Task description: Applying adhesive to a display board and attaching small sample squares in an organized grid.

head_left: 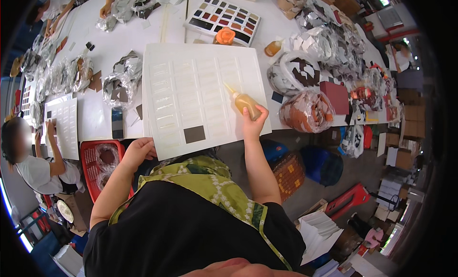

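A white sample board [162, 110] lies at the table's near edge, its lower part jutting toward me. Columns of rectangular recesses cover it, many with glossy streaks. One dark grey-brown swatch [194, 134] sits in a bottom-row recess. My right hand [254, 118] is wrapped round a squeeze bottle [244, 103] of amber liquid, tilted over the board's right side. Its thin yellow nozzle points up and left, close to the surface. At the board's lower left corner my left hand [140, 152] has its fingers curled against the edge; the fingertips are partly hidden.
Beyond the board are a colour swatch card [224, 18], an orange rose-shaped object [225, 35] and another amber bottle [273, 48]. Plastic bags of swatches [305, 110] crowd the right. A red basket [98, 148] stands lower left. Another person [40, 165] works at far left.
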`<state>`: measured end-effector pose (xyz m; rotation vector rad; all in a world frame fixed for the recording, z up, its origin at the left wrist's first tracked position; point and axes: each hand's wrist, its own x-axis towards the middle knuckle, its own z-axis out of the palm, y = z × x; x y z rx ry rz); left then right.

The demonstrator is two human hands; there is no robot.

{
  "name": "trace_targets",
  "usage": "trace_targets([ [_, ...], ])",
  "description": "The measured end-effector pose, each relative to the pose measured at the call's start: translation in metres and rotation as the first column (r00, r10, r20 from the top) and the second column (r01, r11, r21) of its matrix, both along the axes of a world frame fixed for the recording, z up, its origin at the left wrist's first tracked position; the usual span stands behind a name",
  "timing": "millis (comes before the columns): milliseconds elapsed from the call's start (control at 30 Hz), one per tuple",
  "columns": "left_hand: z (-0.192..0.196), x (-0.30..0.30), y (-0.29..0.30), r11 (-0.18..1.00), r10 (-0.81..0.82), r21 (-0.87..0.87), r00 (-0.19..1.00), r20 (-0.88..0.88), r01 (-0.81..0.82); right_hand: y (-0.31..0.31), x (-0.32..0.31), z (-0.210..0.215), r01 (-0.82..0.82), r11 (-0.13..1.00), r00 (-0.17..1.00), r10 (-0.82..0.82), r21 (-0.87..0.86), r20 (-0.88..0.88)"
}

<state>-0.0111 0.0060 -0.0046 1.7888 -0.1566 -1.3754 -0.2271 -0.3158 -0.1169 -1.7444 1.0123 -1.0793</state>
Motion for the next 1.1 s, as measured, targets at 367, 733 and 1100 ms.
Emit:
trace_targets([
  [367,-0.007,0.002,0.005,1.0,-0.001,-0.025,1.0,-0.001,0.001,0.021,-0.023,0.0,0.125,0.979,0.985,-0.142,-0.16,-0.1],
  [733,0.0,-0.001,0.006,1.0,-0.023,-0.016,1.0,0.002,0.023,0.031,-0.044,-0.001,0.144,0.983,0.987,-0.152,-0.115,-0.06],
  [1100,0.002,-0.003,0.006,0.998,-0.051,-0.021,0.998,0.02,0.052,0.046,-0.081,-0.001,0.161,0.987,0.985,-0.16,-0.011,0.06],
])
